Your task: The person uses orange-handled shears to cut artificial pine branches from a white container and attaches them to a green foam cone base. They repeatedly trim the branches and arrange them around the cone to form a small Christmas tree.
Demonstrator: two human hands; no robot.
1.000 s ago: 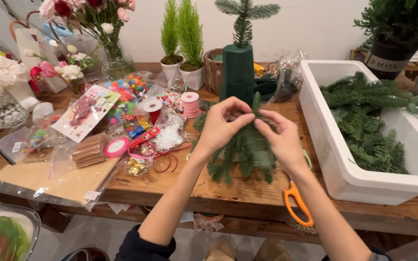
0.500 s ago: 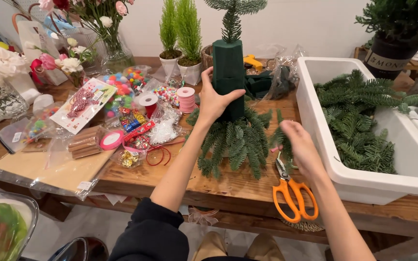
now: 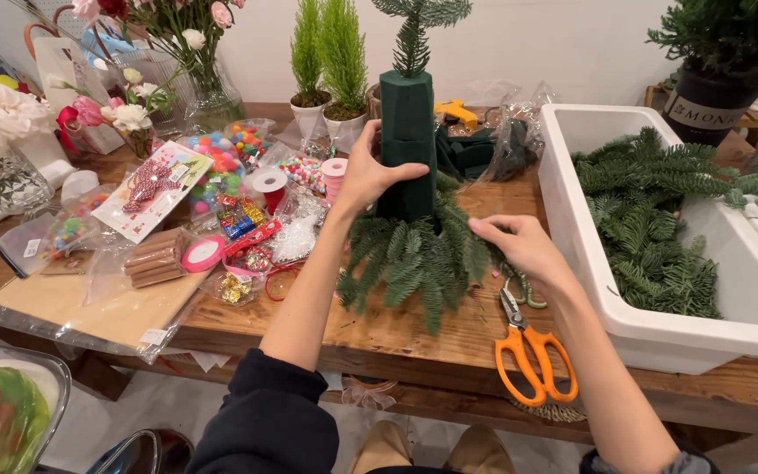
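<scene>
A tall dark green foam cone [image 3: 407, 132] stands on the wooden table [image 3: 449, 338], with fir sprigs [image 3: 414, 259] stuck around its base and one sprig on top. My left hand [image 3: 367, 174] grips the cone's left side at mid height. My right hand [image 3: 519, 246] rests at the right edge of the fir skirt, fingers touching the sprigs; whether it pinches one I cannot tell. Orange-handled scissors [image 3: 528, 347] lie just below that hand.
A white tub [image 3: 625, 325] of fir branches stands at the right. Craft packets, ribbon spools [image 3: 267, 183] and cinnamon sticks [image 3: 158, 257] crowd the left. Potted small conifers [image 3: 326, 53] and flower vases stand behind. A glass bowl [image 3: 10, 412] sits low left.
My left hand rose from the fir sprigs to grip the cone's side. My right hand let go, dipped toward the scissors, then came back to the sprigs' right edge.
</scene>
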